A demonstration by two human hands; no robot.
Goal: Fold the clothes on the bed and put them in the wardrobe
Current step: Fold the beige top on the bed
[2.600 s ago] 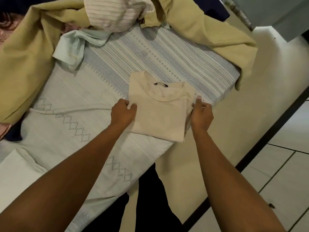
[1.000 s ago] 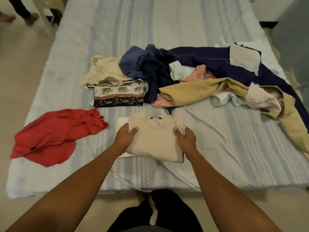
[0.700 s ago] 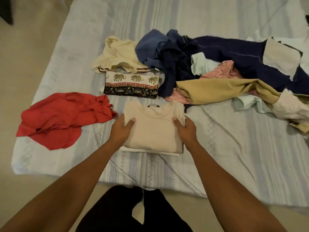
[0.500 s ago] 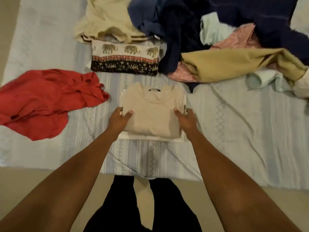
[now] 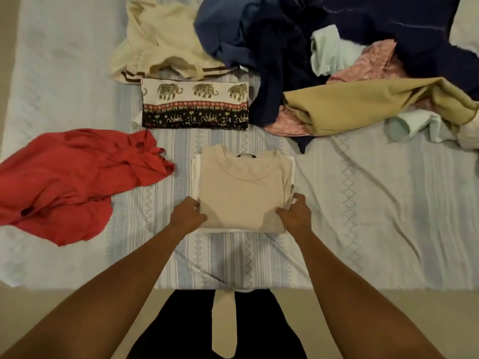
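A folded beige T-shirt (image 5: 241, 193) lies on top of a folded white garment (image 5: 196, 172) near the bed's front edge. My left hand (image 5: 188, 215) grips the stack's lower left edge, fingers curled at the side. At the lower right corner, my right hand (image 5: 295, 213) holds the beige shirt with its thumb on top. Behind the stack lies a folded elephant-print cloth (image 5: 195, 106). A crumpled red garment (image 5: 70, 182) sprawls to the left. The wardrobe is out of view.
The bed (image 5: 375, 203) has a pale striped sheet. At the back are a cream garment (image 5: 160, 45), a dark navy heap (image 5: 285, 47), a tan garment (image 5: 363, 107), pink cloth (image 5: 370, 66) and pale mint pieces (image 5: 329, 50). Beige floor (image 5: 388, 320) runs along the near edge.
I carried the folded beige shirt from the bed's corner and set it on the white folded garment. My hands slid down to the stack's lower edges, and the view moved closer.
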